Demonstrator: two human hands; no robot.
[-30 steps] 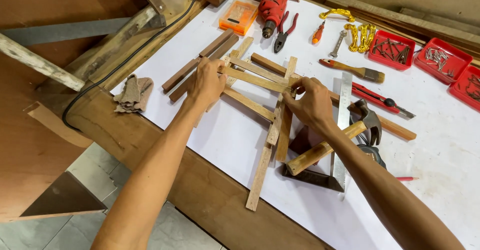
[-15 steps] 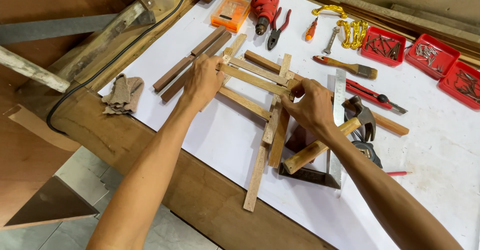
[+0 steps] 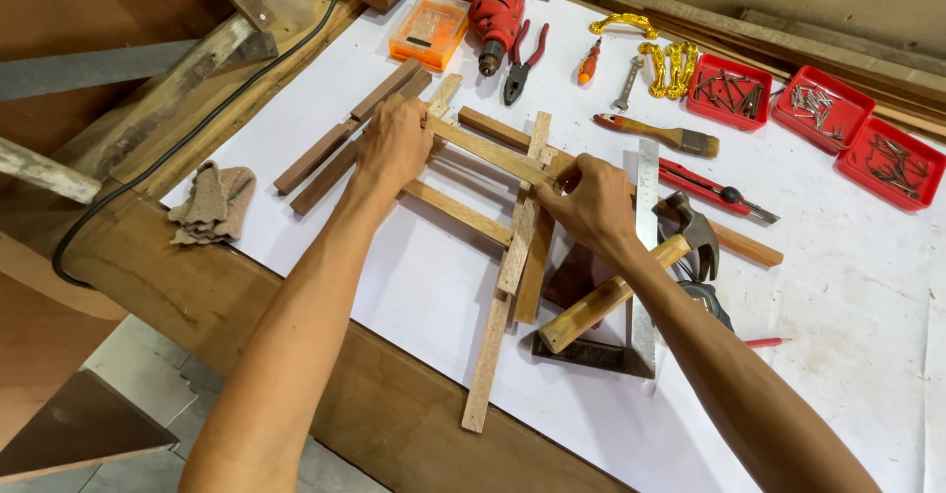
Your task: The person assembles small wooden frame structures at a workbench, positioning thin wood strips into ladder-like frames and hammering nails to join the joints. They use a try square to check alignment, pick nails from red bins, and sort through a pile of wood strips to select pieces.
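The table (image 3: 325,375) is a heavy wooden slab, and a white sheet (image 3: 847,286) covers most of its top. On the sheet lies a loose lattice of wooden strips (image 3: 512,247): two long strips run toward the near edge, and others cross them at an angle. The left hand (image 3: 394,143) presses down on the far end of one crossing strip, fingers curled over it, beside two darker wood blocks (image 3: 345,138). The right hand (image 3: 591,202) pinches the spot where that crossing strip meets an upright one, thumb and fingertips closed on the joint. Just right of that hand a steel square (image 3: 642,257) lies flat, with a claw hammer (image 3: 631,281) resting across it, its wooden handle pointing toward the near edge. At the far side sit a red power drill (image 3: 498,5), an orange bit case (image 3: 429,30), red-handled pliers (image 3: 524,60) and a paintbrush (image 3: 655,133). Three red trays (image 3: 813,114) of nails and screws stand at the far right. A folded grey rag (image 3: 212,202) rests on the bare wood at the left, near a black cable (image 3: 187,138).
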